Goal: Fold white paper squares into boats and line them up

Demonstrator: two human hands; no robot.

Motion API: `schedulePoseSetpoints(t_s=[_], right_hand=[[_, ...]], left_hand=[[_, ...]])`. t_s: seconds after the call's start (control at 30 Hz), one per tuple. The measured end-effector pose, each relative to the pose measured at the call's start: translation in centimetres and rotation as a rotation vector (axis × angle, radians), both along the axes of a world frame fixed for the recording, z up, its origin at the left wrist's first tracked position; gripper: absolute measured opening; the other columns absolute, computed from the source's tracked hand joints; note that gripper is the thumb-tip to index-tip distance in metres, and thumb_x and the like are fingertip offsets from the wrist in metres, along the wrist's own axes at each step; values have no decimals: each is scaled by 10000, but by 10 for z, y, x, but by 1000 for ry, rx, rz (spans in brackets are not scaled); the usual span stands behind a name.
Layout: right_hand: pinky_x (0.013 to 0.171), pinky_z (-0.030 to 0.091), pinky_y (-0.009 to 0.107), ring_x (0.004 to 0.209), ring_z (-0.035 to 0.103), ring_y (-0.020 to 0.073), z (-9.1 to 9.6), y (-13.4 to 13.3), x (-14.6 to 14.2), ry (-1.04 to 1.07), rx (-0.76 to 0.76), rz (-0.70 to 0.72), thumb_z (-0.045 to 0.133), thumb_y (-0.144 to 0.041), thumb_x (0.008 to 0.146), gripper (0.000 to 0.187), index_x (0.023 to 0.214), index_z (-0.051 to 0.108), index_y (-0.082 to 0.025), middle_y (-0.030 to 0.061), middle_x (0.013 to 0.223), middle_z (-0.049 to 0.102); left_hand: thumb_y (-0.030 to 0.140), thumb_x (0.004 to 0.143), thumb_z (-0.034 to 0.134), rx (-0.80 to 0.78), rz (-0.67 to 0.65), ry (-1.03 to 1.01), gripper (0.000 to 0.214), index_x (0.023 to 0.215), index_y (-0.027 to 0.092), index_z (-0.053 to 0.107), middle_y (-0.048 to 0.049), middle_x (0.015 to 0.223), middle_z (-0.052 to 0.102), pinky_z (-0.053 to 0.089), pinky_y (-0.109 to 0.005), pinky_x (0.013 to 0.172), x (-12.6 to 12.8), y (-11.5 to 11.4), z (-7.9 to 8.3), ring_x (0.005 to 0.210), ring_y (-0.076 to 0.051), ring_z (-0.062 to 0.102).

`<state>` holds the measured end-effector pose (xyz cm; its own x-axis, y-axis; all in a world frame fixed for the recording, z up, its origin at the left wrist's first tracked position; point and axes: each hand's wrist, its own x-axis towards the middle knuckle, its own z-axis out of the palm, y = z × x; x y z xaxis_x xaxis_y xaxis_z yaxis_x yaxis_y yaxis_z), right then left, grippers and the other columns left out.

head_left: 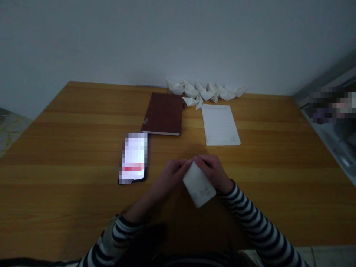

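Observation:
A small folded sheet of white paper [199,185] is held between my hands, tilted above the table's near middle. My left hand [175,171] pinches its top left corner, fingers curled. My right hand [213,170] grips the upper right edge with the thumb on top. The fingertips of both hands nearly meet at the paper's upper end. Faint print shows near its lower edge. Beyond my hands lies a stack of lined white paper [221,126]. Several folded white paper boats [204,92] stand in a row by the wall.
A dark red notebook [163,114] lies closed left of the lined paper. Nearer me, a phone [135,157] with a lit screen rests on the wooden table [69,148]. A wall [139,40] borders the table's far edge. At far right is a blurred-out patch.

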<state>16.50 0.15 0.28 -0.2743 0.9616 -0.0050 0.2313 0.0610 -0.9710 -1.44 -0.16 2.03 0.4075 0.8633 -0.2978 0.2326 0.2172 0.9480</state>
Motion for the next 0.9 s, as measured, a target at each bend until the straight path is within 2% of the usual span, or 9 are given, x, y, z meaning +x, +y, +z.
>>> schedulePoseSetpoints(t_s=[0.13, 0.27, 0.4, 0.5, 0.6, 0.67, 0.73, 0.8, 0.9], right_hand=[[471, 261, 248, 514, 346, 98, 0, 0, -1, 41, 13, -162, 502, -418, 955, 427, 593, 430, -203, -50, 555, 366], [478, 241, 254, 506, 327, 94, 0, -4, -3, -21, 120, -190, 497, -371, 967, 431, 583, 387, -208, -57, 545, 328], [479, 234, 254, 497, 327, 91, 2, -6, -3, -73, 203, -183, 494, -336, 973, 422, 586, 386, -207, -59, 537, 329], [476, 235, 252, 494, 330, 92, 4, -3, 1, -76, 225, -202, 491, -334, 974, 424, 583, 388, -207, -59, 534, 332], [473, 238, 252, 491, 325, 95, 7, -1, 4, -53, 235, -299, 481, -347, 976, 428, 580, 400, -207, -57, 534, 334], [468, 243, 251, 492, 327, 98, 7, -2, 3, -32, 224, -351, 475, -367, 977, 434, 580, 397, -211, -55, 534, 334], [467, 248, 253, 495, 333, 103, 6, -5, -2, -18, 206, -367, 468, -386, 977, 438, 582, 390, -214, -51, 537, 338], [469, 251, 257, 498, 333, 105, 4, -9, -9, -19, 195, -373, 464, -398, 977, 440, 585, 382, -216, -47, 541, 343], [477, 254, 264, 501, 323, 105, 0, -16, -18, -54, 228, -404, 464, -395, 976, 440, 584, 371, -217, -44, 542, 343]], left_hand=[[513, 910, 485, -40, 76, -5, 451, 656, 158, 596, 10, 567, 546, 373, -229, 509, -3, 5, 0, 523, -116, 492], [494, 886, 535, 13, 152, 81, 443, 613, 155, 613, 9, 530, 554, 353, -224, 484, -7, 9, -2, 497, -111, 492], [479, 815, 649, -43, 187, 27, 388, 613, 148, 662, -6, 535, 615, 383, -218, 487, -14, 11, -2, 488, -108, 522], [467, 786, 703, -89, 238, -37, 344, 654, 149, 689, -35, 592, 686, 465, -233, 549, -19, 13, 2, 538, -131, 606], [504, 808, 692, -92, 389, -106, 366, 725, 148, 701, -63, 684, 737, 538, -282, 689, -20, 14, 5, 649, -170, 685], [553, 821, 668, -76, 437, -185, 412, 762, 146, 701, -67, 736, 744, 549, -312, 761, -15, 12, 6, 700, -182, 696], [593, 831, 639, -96, 385, -254, 459, 793, 140, 701, -65, 764, 736, 542, -318, 759, -8, 9, 5, 710, -181, 683], [599, 839, 629, -134, 314, -267, 475, 793, 130, 693, -55, 735, 709, 516, -290, 680, 0, 4, 3, 671, -166, 648], [576, 840, 638, -148, 309, -224, 460, 760, 124, 674, -37, 672, 654, 445, -255, 568, 7, -2, -2, 609, -143, 582]])
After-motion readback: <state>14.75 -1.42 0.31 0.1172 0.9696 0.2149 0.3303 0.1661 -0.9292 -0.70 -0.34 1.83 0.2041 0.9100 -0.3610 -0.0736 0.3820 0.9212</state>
